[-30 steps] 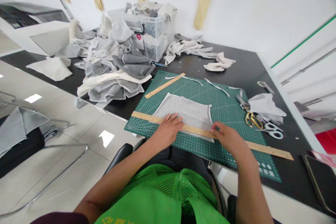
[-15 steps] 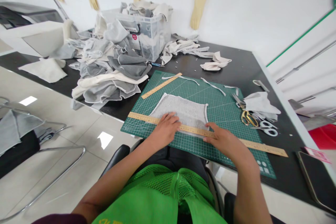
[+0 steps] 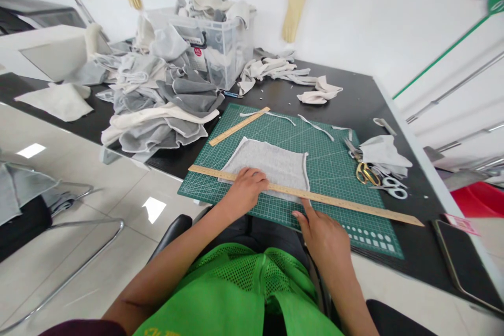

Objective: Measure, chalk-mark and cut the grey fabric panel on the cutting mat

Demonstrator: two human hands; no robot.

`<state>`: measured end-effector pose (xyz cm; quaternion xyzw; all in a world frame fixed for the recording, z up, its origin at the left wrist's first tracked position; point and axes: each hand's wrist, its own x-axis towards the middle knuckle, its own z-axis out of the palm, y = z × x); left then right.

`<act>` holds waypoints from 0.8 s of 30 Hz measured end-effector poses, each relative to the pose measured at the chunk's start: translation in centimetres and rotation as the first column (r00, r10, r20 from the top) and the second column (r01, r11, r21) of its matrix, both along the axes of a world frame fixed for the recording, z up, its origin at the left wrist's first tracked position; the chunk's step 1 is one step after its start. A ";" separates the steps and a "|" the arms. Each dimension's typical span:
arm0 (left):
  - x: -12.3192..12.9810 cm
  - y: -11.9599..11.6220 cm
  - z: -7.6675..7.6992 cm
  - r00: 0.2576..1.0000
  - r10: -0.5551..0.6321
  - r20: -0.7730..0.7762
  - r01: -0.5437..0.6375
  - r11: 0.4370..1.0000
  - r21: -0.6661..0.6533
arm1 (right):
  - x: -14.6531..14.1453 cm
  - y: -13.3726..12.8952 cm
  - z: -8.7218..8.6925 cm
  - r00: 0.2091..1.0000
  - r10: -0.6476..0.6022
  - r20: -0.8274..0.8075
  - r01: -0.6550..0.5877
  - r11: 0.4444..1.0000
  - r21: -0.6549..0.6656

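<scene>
A light grey fabric piece [image 3: 271,161] lies on the green cutting mat [image 3: 331,152]. Across its lower part runs a long wooden ruler [image 3: 354,205], reaching past the mat's right edge. My left hand [image 3: 247,189] lies on the ruler and fabric, fingers spread and pressing down. Below the ruler, my right hand [image 3: 323,228] has its index finger extended to the fabric's lower right corner, with the thumb apart from it; nothing is held in it.
A short ruler [image 3: 240,126] and thin fabric strips lie on the mat's far part. Gold-handled scissors [image 3: 366,172] and white-handled scissors [image 3: 395,189] are at right, a phone [image 3: 468,262] beyond. Fabric piles [image 3: 157,105] and a clear bin [image 3: 224,50] stand back left.
My right hand has moved from on top of the ruler down to its near side, beside the fabric's lower corner. My left hand stays on the ruler. The view has shifted slightly.
</scene>
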<state>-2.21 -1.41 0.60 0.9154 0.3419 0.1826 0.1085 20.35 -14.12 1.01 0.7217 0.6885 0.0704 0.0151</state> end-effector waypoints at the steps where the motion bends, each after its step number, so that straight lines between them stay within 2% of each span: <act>1: 0.0 0.0 0.0 1.000 -0.008 0.001 0.008 1.000 -0.003 | 0.1 -0.1 0.1 0.999 -0.029 0.015 0.029 1.000 0.007; 8: -0.2 0.0 -0.1 1.000 -0.017 0.007 0.017 1.000 -0.009 | 0.8 -0.7 0.0 0.987 -0.153 0.055 0.149 0.987 0.060; 13: -0.2 0.1 -0.3 0.999 -0.009 0.043 0.009 1.000 -0.016 | 0.7 -0.2 -0.2 0.970 -0.236 0.066 0.233 0.971 0.048; 19: -0.3 0.3 -0.5 0.992 0.019 0.123 -0.008 0.996 -0.088 | 0.5 -0.2 1.7 0.975 -0.218 0.036 0.217 0.976 0.034; 21: -0.3 0.2 -0.3 0.994 0.001 0.113 0.008 0.997 -0.080 | 0.4 0.2 2.5 0.979 -0.201 -0.032 0.202 0.978 0.047; 24: -0.3 0.0 0.0 0.997 -0.026 0.070 0.030 0.998 -0.050 | 0.2 1.5 3.2 0.982 -0.088 -0.166 0.098 0.994 0.052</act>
